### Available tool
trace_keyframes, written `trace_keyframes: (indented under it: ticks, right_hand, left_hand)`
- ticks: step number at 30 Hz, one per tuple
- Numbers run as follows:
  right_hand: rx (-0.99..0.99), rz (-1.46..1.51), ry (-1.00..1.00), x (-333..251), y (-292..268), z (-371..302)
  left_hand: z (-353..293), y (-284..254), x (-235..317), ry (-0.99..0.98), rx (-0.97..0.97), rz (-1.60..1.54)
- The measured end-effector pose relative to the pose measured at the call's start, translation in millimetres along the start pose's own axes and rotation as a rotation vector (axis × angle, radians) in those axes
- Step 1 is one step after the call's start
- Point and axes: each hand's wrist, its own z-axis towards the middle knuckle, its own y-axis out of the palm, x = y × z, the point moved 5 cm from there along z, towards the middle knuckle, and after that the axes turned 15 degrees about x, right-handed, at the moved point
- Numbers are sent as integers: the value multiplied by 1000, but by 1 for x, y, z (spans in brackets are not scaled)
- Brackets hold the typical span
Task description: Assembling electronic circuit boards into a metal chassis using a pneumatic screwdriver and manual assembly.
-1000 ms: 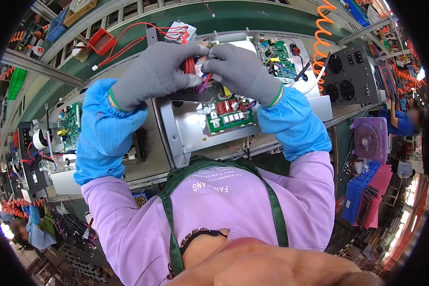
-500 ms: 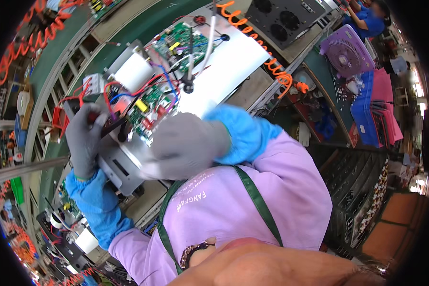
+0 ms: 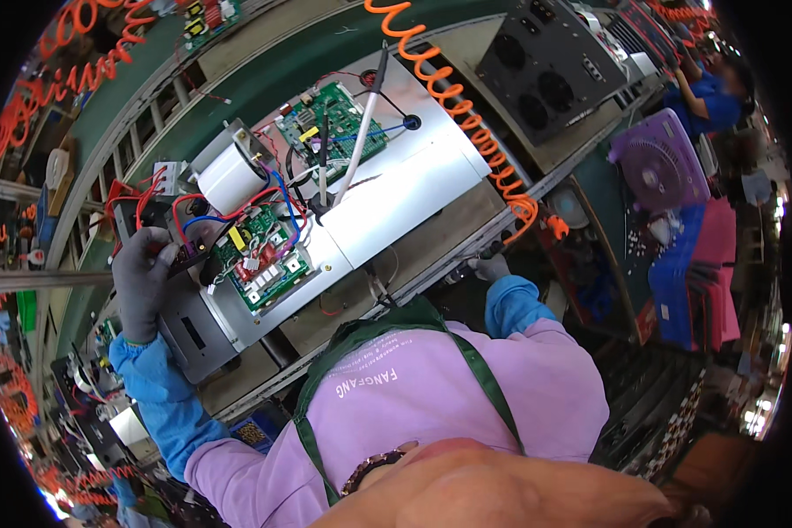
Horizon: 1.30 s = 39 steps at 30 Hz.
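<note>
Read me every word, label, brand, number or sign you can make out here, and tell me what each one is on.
Lilac sweatshirt: pale lettering on the chest, one large word beside smaller lines; I won't copy the wording.
Near green circuit board: any markings are too small to read.
Far green circuit board: likewise too small.
I can make out no other readable text.
</note>
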Motion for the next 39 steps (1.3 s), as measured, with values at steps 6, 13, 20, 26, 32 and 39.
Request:
trace_keyframes:
  ticks: [6,13,20,26,32,39]
  right_hand:
    - [294,-289,-474,-12,-10,-12]
    - [68,-349,-820,-160,-17,-155]
    - [-285,398,-1032,-316,-40,-314]
    - [-194,236,-1678,-376,-8,-370]
    - [-334,408,-1545,-387,29,-395]
    - [-281,230,-1717,-400,80,-411]
  left_hand:
    - [-3,-3,5,-14,-13,12]
    - [-3,-7,4,82,5,37]
    - [2,-5,9,197,22,19]
    - [-3,-6,6,180,29,41]
    - [-6,-10,10,200,38,-5]
    - [-5,-10,14,191,35,15]
